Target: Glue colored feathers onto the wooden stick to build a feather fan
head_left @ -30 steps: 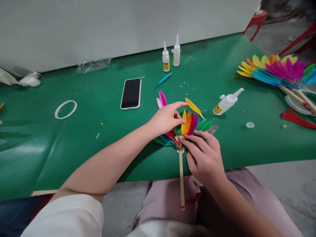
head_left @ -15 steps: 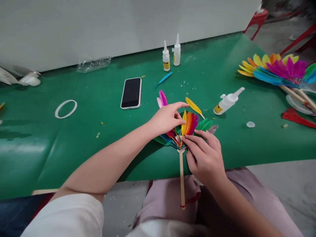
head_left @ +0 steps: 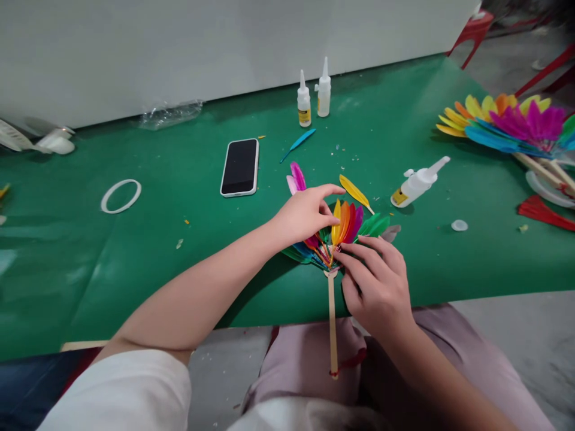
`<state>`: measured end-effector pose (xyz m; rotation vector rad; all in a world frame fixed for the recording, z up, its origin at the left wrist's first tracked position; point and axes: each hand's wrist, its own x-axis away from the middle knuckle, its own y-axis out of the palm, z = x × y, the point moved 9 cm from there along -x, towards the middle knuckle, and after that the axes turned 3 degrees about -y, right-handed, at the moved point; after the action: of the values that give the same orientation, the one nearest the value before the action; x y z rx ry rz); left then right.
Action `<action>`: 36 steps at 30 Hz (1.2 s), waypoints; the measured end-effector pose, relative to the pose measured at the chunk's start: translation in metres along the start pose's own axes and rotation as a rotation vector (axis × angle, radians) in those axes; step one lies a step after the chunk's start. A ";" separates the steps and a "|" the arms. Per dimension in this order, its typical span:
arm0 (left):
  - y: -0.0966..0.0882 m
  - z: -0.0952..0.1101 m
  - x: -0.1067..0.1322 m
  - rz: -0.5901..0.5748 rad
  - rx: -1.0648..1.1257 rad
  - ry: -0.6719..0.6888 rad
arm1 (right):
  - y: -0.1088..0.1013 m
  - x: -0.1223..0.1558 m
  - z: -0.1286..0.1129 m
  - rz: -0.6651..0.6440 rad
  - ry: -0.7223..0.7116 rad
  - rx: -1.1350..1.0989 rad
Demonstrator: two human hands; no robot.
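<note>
Touching feather fan (head_left: 331,275) under fingertips of right grip (head_left: 380,284), loosely bent, hold unclear; arching over it with left grip (head_left: 302,215), spread between thumb and forefinger, hold unclear. Note, just beyond left grip, loose yellow feather (head_left: 354,193).

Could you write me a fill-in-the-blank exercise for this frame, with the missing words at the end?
1. The left hand has its thumb tip at a ____ feather of the feather fan.
2. Near the lower end of the wooden handle is a ____ cord.
3. The loose feather just in front of the two rear squeeze bottles is ____.
4. Altogether, ____ squeeze bottles are on the table.

Missing words: yellow; red; blue; three.
</note>
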<state>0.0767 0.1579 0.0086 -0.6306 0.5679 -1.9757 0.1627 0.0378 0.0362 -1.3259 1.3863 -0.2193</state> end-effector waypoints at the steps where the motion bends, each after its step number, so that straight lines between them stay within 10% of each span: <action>1: 0.000 0.000 0.000 0.000 -0.001 0.001 | 0.000 0.000 0.000 -0.002 -0.003 0.000; 36: -0.002 0.003 0.001 0.013 -0.048 0.022 | 0.002 -0.002 -0.005 -0.033 -0.045 0.043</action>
<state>0.0768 0.1574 0.0118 -0.6335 0.6329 -1.9644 0.1572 0.0374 0.0380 -1.3112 1.3153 -0.2388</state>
